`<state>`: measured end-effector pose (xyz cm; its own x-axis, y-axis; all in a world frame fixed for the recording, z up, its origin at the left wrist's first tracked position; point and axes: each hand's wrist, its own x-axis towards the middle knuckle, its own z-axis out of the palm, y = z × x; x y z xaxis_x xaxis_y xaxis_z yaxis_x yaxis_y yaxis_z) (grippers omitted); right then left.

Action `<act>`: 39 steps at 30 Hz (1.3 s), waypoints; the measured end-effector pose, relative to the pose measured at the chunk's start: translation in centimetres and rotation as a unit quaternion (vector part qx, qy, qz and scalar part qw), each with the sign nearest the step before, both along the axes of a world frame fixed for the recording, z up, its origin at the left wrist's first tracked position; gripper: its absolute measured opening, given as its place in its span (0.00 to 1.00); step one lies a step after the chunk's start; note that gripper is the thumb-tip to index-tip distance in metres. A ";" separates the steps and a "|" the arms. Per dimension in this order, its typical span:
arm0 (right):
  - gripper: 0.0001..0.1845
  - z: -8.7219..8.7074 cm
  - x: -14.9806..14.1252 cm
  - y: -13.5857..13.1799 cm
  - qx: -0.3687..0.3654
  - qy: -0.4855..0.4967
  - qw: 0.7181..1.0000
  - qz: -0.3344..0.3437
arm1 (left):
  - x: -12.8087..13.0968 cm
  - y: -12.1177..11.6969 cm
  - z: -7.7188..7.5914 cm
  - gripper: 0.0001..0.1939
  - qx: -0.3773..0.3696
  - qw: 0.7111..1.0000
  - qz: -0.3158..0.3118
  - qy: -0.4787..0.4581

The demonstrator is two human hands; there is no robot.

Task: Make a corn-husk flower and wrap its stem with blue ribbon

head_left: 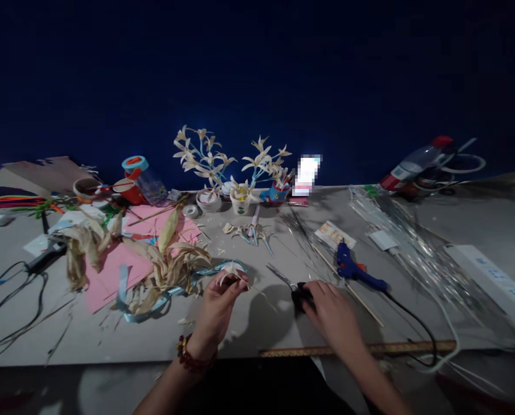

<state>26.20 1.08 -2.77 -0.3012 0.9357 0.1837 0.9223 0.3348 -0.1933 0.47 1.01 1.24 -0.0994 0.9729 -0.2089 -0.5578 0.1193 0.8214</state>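
Observation:
My left hand (223, 294), with a beaded bracelet at the wrist, pinches a small pale corn husk flower (232, 272) between thumb and fingers. A thin strand trails from it to the right. Over the table my right hand (329, 308) has its fingers closed around the black handles of a pair of scissors (288, 279). The blades point to the far left and lie slightly apart. Dried corn husks (171, 265) and a light blue ribbon (123, 288) are left of my left hand. A blue glue gun (359, 270) lies just beyond my right hand.
Husk flowers stand in a paper cup (240, 202) and a white pot (208, 199) at the back. Pink paper (114, 274) lies left, small finished blooms (253, 232) centre. Wires, clear film (417, 259), a tilted bottle (413, 167) and a white box (491, 282) fill the right.

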 end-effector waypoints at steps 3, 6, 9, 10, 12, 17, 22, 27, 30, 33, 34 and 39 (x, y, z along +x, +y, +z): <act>0.03 0.0 0.6 0.2 -0.018 0.001 1.000 -0.013 | 0.0 0.1 0.0 0.08 0.010 1.000 0.015 0.004; 0.04 -0.2 1.5 0.0 -0.080 0.079 0.992 -0.050 | 0.1 0.4 0.1 0.10 0.020 0.999 0.029 0.009; 0.11 0.1 2.1 -0.7 -0.204 0.280 0.934 -0.082 | 0.3 0.7 0.1 0.09 0.035 0.998 0.043 0.012; 0.14 0.3 2.1 -1.0 -0.250 0.359 0.896 -0.082 | 0.4 0.8 0.1 0.08 0.043 0.998 0.050 0.013; 0.19 0.7 1.7 -1.9 -0.321 0.489 0.808 -0.076 | 0.6 1.0 0.1 0.07 0.060 0.996 0.069 0.014; 0.27 2.3 -1.5 -3.9 -0.434 0.607 0.665 -0.037 | 1.5 1.4 0.4 0.09 0.079 0.986 0.146 0.018; 0.27 3.2 -4.6 -3.8 -0.473 0.617 0.629 0.002 | 2.3 1.5 0.5 0.08 0.103 0.977 0.178 0.052; 0.30 3.1 -5.8 -3.4 -0.453 0.644 0.616 0.026 | 2.4 1.2 0.1 0.09 0.135 0.969 0.174 0.113; 0.30 3.1 -6.0 -3.3 -0.450 0.656 0.604 0.052 | 2.5 1.0 -0.1 0.09 0.157 0.965 0.170 0.121; 0.30 3.3 -6.0 -3.2 -0.447 0.659 0.603 0.055 | 2.6 1.0 -0.2 0.08 0.167 0.967 0.161 0.105; 0.30 3.4 -6.0 -3.2 -0.445 0.658 0.605 0.050 | 2.7 1.0 -0.2 0.08 0.169 0.968 0.158 0.101; 0.28 3.8 -6.1 -3.1 -0.443 0.657 0.609 0.030 | 2.8 1.1 -0.1 0.09 0.159 0.969 0.155 0.109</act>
<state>20.10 -2.06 0.98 -0.4776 0.8376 -0.2651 -0.2323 -0.4114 -0.8814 3.32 2.10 1.09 -0.4043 0.9014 0.1548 -0.3357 -0.3037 0.8917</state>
